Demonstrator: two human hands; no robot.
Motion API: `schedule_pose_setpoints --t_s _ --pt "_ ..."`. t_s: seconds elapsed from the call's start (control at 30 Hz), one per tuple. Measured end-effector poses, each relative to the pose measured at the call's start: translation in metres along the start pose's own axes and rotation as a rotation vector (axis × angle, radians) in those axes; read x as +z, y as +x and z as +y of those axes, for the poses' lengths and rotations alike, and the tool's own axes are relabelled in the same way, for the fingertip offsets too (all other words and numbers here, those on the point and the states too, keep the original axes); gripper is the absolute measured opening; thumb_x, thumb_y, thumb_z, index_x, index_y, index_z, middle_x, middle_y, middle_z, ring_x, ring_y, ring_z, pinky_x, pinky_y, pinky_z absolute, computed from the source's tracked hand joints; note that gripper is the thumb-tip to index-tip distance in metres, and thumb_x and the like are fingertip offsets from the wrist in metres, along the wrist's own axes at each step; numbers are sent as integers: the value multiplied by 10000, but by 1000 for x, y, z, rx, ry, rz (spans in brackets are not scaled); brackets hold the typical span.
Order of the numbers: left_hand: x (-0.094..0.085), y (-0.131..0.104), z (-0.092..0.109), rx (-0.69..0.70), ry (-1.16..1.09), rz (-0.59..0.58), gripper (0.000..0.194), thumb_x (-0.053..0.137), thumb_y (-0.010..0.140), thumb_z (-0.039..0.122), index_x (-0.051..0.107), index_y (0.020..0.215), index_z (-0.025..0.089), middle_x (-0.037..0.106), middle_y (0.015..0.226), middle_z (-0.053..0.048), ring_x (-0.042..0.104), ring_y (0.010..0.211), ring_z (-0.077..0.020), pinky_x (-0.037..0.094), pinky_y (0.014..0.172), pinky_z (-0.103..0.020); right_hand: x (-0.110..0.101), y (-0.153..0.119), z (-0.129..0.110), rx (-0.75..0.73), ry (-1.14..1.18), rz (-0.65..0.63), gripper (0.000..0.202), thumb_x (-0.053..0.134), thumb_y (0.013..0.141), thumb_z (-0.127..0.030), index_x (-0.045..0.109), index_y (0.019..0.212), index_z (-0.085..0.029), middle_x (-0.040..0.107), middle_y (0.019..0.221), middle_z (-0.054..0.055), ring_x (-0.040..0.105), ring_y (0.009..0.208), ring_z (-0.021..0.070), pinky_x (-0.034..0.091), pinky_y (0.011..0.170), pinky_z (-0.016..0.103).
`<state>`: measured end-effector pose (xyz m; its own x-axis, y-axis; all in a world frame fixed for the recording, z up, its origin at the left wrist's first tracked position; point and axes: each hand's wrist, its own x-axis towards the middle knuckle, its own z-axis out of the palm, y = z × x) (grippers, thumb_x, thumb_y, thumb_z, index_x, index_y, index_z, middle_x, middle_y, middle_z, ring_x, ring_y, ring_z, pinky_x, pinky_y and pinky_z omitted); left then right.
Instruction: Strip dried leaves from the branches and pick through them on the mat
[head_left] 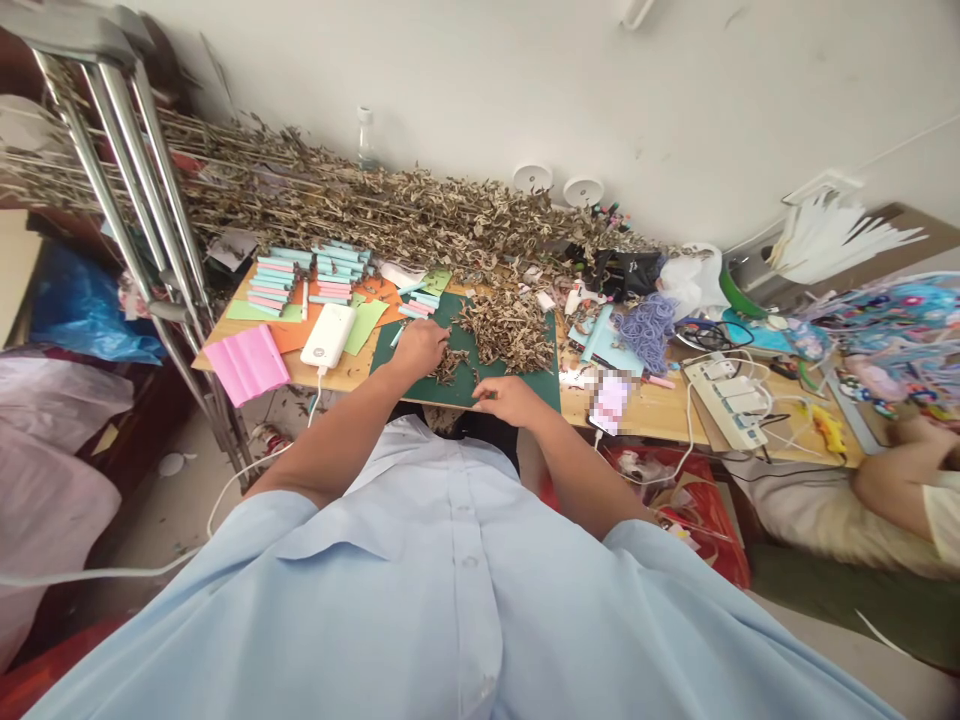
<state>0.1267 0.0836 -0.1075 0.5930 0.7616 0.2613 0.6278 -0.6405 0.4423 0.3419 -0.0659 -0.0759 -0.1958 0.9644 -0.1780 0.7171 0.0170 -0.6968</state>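
My left hand is over the dark green cutting mat, its curled fingers down at a small heap of dried leaves. A light blue paper roll shows beside its knuckles. Near the mat's front edge is my right hand, thumb and fingers brought together; whatever is between them is too small to make out. A larger pile of crumbled dried leaves covers the back right of the mat. Several blue and pink paper rolls lie at the mat's back left.
Stacked rolls, a white power bank and pink paper are on the left. Dried stalks line the wall. Rightward are a phone, purple yarn, a power strip and another person's arm. Crutches stand left.
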Motion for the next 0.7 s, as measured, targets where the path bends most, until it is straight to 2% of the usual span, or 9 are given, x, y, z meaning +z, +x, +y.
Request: schedule_pose_setpoints --t_s 0.07,0.13,0.2,0.27,0.33,0.43,0.53,0.6,0.7 --pt "-2 -3 0 9 12 -18 264 555 905 225 803 979 174 749 1052 -151 646 1049 -305 461 1030 -476 -16 7 6 24 29 122 156 725 833 -374 805 913 -267 775 820 -15 662 705 169 482 710 282" --pt "-4 -6 1 8 13 -16 245 581 898 249 804 968 179 749 1074 -149 628 1074 -319 452 1028 -490 -35 16 17 75 6 319 207 673 875 -419 800 884 -256 769 807 3 656 703 185 494 730 305" --pt "-6 -10 3 -2 8 2 234 602 897 269 808 974 189 750 1093 -142 611 1103 -331 450 1016 -494 -55 28 33 138 -19 565 227 628 888 -385 799 897 -237 782 874 34 683 789 215 514 797 337" --pt "-8 -12 5 -11 -4 34 233 611 905 282 809 993 199 750 1114 -136 596 1130 -338 449 1003 -497 -73 42 49 225 -63 724 230 609 878 -338 801 919 -219 789 960 66 696 892 247 519 884 380" --pt "-9 -14 9 -4 -27 64 239 606 919 283 806 1016 199 750 1132 -133 589 1145 -338 447 998 -503 -87 57 64 309 -63 742 231 623 860 -319 801 958 -210 790 994 75 700 923 258 525 913 400" --pt "-10 -15 16 25 -65 96 239 594 938 276 802 1020 192 757 1126 -122 598 1133 -326 448 996 -499 -98 77 77 405 -20 689 267 671 836 -339 796 1024 -195 790 993 74 710 908 252 537 916 397" --pt "-11 -15 23 44 -87 108 226 597 944 273 802 1001 194 766 1094 -109 612 1108 -312 450 993 -484 -99 91 82 466 -27 610 344 756 773 -375 789 1067 -200 789 1009 73 717 923 255 537 925 398" --pt "-11 -14 26 47 -96 110 218 603 943 272 803 990 198 770 1076 -103 619 1097 -306 450 988 -476 -96 96 84 484 -23 572 377 788 731 -343 783 1082 -207 788 1003 65 718 934 254 533 928 396" --pt "-11 -13 29 43 -105 117 211 609 938 273 805 973 201 777 1060 -99 628 1088 -302 453 976 -467 -92 100 87 452 76 589 385 779 709 -296 772 1077 -186 782 964 58 716 889 240 542 891 387"
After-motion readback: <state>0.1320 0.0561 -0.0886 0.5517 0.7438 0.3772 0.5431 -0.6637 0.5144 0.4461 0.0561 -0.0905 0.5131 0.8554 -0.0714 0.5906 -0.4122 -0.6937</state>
